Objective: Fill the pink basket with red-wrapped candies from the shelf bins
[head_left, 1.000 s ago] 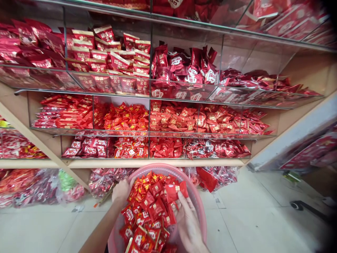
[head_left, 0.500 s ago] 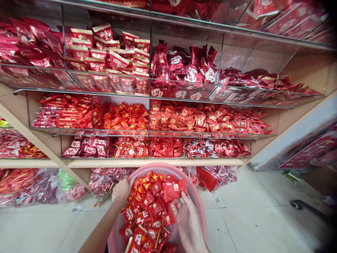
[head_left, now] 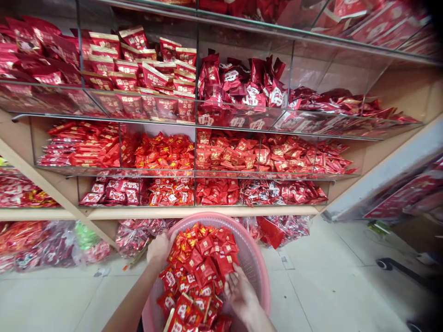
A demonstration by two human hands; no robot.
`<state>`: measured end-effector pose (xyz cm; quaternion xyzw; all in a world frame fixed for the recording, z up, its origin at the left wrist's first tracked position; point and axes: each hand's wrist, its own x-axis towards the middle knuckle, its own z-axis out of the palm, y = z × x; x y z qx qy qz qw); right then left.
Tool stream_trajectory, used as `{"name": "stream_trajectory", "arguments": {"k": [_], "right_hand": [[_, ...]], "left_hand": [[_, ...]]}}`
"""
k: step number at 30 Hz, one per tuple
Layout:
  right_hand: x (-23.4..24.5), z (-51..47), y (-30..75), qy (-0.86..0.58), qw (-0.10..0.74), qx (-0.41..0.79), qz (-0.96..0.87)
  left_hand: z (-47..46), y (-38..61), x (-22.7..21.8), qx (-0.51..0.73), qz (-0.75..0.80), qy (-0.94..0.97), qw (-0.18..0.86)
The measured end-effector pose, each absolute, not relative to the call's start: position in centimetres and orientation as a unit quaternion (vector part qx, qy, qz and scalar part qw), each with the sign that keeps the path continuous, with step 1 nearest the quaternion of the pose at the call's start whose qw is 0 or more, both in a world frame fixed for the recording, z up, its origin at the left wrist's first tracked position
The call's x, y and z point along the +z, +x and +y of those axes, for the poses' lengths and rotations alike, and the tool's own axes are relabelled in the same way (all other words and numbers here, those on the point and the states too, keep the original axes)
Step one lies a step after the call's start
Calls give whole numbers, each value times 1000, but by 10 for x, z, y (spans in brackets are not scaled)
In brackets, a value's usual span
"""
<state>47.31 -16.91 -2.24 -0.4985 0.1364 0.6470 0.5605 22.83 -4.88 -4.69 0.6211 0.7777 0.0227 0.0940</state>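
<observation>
A pink plastic basket (head_left: 262, 269) stands before me, holding many small red wrapped candies (head_left: 205, 272). My left hand (head_left: 159, 248) is closed around the basket's left rim. Inside the right part of the basket is my right hand (head_left: 239, 291), palm turned partly up and fingers curled. Its thumb and fingertips are at the lower edge of a flat red packet (head_left: 227, 263), which rests against the other candies. Larger gold-edged packets (head_left: 187, 310) lie at the near side of the basket.
Glass-fronted shelves (head_left: 221, 173) with divided bins of red packets rise behind the basket. Clear bags of sweets (head_left: 55, 244) lie on the tiled floor (head_left: 311, 286) under the bottom ledge. A black chair leg (head_left: 398, 267) is at the right.
My right hand has moved down and slightly left with the flat red packet, bringing it lower onto the candies. My left hand stays on the rim.
</observation>
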Motion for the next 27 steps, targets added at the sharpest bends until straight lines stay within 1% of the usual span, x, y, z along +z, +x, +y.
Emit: {"name": "stream_trajectory", "arguments": {"k": [3, 6, 12, 22, 25, 27], "right_hand": [[-54, -176, 480, -547, 545, 613, 166], [-70, -178, 486, -581, 540, 588, 160], [-72, -164, 493, -610, 534, 575, 113], [-69, -141, 496, -623, 503, 583, 135], [-75, -142, 498, -624, 526, 566, 121], [-81, -146, 499, -606, 567, 554, 69]], "left_hand": [[-49, 229, -45, 22, 777, 622, 97], [-49, 229, -44, 22, 777, 621, 101], [-49, 229, -46, 21, 777, 621, 101], [-48, 230, -44, 9, 776, 622, 104], [-48, 229, -46, 15, 774, 626, 100], [-48, 228, -47, 21, 773, 626, 100]]}}
